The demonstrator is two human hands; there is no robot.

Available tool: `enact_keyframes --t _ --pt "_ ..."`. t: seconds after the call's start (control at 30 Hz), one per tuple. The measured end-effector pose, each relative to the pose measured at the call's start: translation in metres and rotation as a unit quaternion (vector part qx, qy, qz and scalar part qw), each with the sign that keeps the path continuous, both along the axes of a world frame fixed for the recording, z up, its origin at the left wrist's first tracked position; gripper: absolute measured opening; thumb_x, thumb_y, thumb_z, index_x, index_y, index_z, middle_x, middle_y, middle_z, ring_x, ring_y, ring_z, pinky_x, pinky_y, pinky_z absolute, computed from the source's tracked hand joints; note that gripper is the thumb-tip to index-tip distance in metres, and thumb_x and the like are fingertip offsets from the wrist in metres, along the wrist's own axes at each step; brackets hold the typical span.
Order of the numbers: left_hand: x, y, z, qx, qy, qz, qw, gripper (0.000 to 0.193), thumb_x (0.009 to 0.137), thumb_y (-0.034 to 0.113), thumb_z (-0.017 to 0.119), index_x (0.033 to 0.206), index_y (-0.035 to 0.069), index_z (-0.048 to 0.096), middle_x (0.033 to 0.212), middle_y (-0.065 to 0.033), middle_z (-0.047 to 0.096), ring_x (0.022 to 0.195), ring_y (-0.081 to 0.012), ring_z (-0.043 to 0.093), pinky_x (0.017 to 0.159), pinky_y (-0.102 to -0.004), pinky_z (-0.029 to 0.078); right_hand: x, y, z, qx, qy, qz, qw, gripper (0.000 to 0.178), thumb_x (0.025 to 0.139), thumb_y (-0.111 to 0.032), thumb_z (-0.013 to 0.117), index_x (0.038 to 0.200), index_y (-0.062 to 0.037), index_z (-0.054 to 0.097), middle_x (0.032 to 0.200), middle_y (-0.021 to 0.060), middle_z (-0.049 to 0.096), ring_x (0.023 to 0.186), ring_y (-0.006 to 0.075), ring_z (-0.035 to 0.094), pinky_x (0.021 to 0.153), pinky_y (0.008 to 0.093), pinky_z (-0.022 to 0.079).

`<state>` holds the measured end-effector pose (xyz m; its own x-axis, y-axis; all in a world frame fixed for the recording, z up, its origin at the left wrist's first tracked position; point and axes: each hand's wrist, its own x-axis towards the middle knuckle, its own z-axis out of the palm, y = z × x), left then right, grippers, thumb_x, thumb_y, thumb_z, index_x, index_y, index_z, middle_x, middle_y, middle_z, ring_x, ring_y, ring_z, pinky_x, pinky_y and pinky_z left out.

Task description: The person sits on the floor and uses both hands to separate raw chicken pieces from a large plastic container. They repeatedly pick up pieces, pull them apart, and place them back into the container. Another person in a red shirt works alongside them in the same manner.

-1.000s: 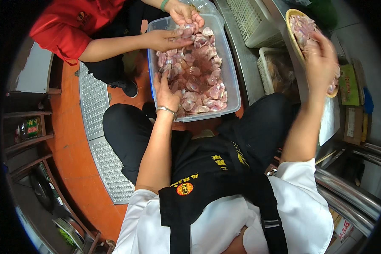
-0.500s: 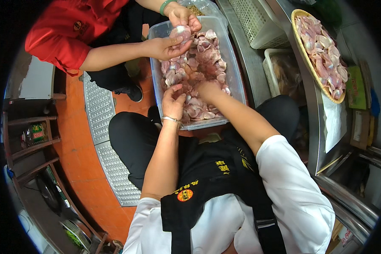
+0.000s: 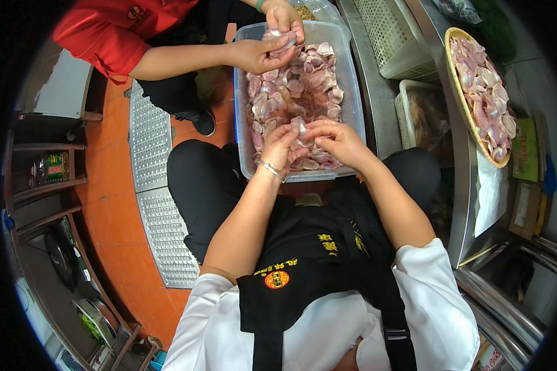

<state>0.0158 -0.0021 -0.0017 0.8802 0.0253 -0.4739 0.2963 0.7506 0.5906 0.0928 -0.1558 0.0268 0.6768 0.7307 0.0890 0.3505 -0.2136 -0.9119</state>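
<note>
A clear plastic tub (image 3: pixel 354 123) stands between my knees, with many pinkish raw gizzards (image 3: pixel 312 80) in reddish water. Over its near end, my left hand (image 3: pixel 280 148) pinches one gizzard (image 3: pixel 299 125) with a whitish sheen. My right hand (image 3: pixel 341 143) has its fingertips closed on the other side of that same piece. Across the tub, a co-worker's hand (image 3: pixel 260 57) and their other hand hold another gizzard (image 3: pixel 283 41) above the far left corner.
A round woven tray (image 3: pixel 450 80) heaped with gizzards rests on the steel counter at right. White plastic baskets (image 3: pixel 384 43) stand beyond the tub's right side. A perforated metal floor strip (image 3: pixel 151 142) crosses the orange floor. Wooden shelves (image 3: pixel 49 182) line the left.
My right hand has come up out of the gizzards in the tub and met my left hand at a gizzard. The co-worker still handles a piece.
</note>
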Motion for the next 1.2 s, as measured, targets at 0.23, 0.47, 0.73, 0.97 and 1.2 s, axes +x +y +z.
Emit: enact_keyframes --t 0.23,0.47,0.73,0.97,1.2 --pt "-0.006 0.0 0.016 -0.065 -0.072 -0.04 0.994 0.013 0.084 0.014 0.051 0.095 0.009 0.053 0.089 -0.0036 0.06 0.078 -0.0146 0.06 0.063 -0.0277 0.05 -0.005 0.004 0.019 0.068 0.404 -0.141 0.901 0.023 0.08 -0.008 0.056 0.102 -0.0052 0.053 0.088 0.0016 0.056 0.075 0.0077 0.051 0.066 0.0209 0.043" --pt "-0.011 0.001 0.017 -0.03 -0.05 -0.019 0.998 0.012 0.083 0.012 0.053 0.093 0.005 0.056 0.082 -0.0045 0.06 0.073 -0.013 0.06 0.06 -0.0259 0.051 -0.007 0.007 0.007 0.153 0.235 -0.152 0.948 0.021 0.074 -0.004 0.061 0.094 -0.0027 0.055 0.085 0.0023 0.055 0.077 0.0092 0.053 0.069 0.0223 0.044" --pt "-0.012 0.001 0.022 -0.084 -0.042 0.018 0.995 0.01 0.084 0.011 0.053 0.092 0.006 0.056 0.083 -0.0058 0.061 0.074 -0.0154 0.06 0.06 -0.028 0.053 -0.022 0.012 0.025 0.071 -0.084 -0.117 0.987 0.011 0.067 -0.005 0.064 0.077 -0.0011 0.06 0.077 0.0101 0.058 0.069 0.0217 0.057 0.062 0.029 0.045" --pt "-0.01 -0.003 0.022 -0.022 -0.064 -0.007 0.998 0.01 0.083 0.011 0.053 0.093 0.007 0.055 0.086 -0.0039 0.06 0.075 -0.0128 0.059 0.062 -0.0255 0.051 -0.013 0.018 0.018 0.035 -0.133 -0.209 0.968 0.008 0.073 -0.007 0.059 0.071 -0.0003 0.056 0.073 0.0125 0.056 0.067 0.0268 0.054 0.06 0.0339 0.043" --pt "-0.013 -0.006 0.027 0.025 -0.086 -0.006 0.996 0.014 0.082 0.008 0.054 0.097 0.008 0.054 0.086 -0.0004 0.059 0.076 -0.0095 0.058 0.062 -0.022 0.049 -0.015 0.023 0.032 0.1 -0.068 -0.181 0.976 0.013 0.068 -0.007 0.065 0.079 -0.0015 0.06 0.075 0.0088 0.058 0.073 0.021 0.056 0.065 0.0291 0.043"
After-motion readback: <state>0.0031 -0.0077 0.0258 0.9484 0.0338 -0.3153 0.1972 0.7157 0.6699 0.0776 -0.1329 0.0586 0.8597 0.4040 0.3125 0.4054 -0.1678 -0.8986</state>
